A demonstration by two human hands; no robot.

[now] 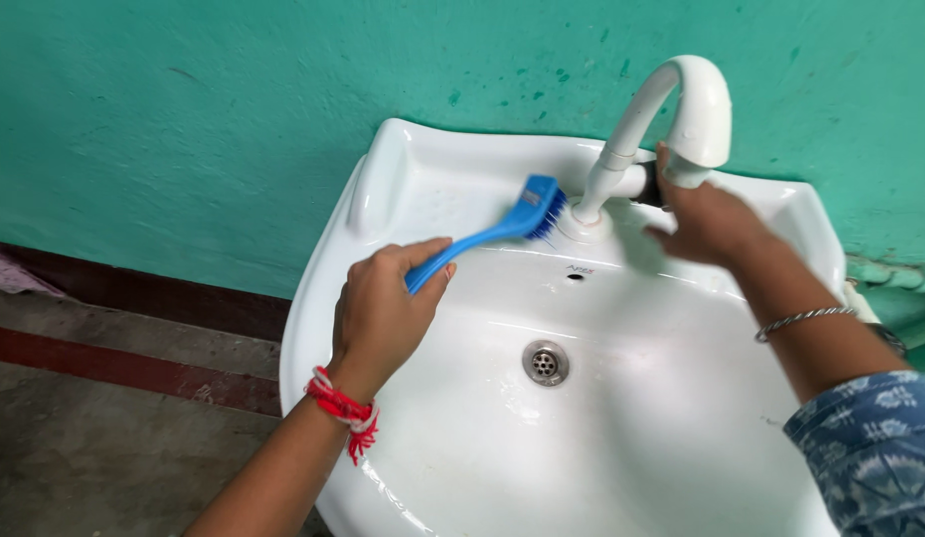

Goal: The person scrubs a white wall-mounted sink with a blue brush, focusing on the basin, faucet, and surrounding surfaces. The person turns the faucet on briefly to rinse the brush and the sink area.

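Observation:
My left hand (383, 303), with a red thread band at the wrist, grips the handle of a blue scrub brush (502, 227). The brush's bristle head rests on the sink's back ledge, against the base of the white curved tap (681, 99). My right hand (706, 219), with a thin metal bangle on the wrist, is closed around the dark tap handle (649, 185) on the tap's side. Both hands are over the white ceramic wash basin (482, 438).
A metal drain (545, 362) sits in the middle of the wet bowl, with a small overflow hole (576, 275) above it. A soap recess (437, 194) is at the basin's back left. A teal wall (204, 109) stands behind; a grey floor (94, 457) lies at left.

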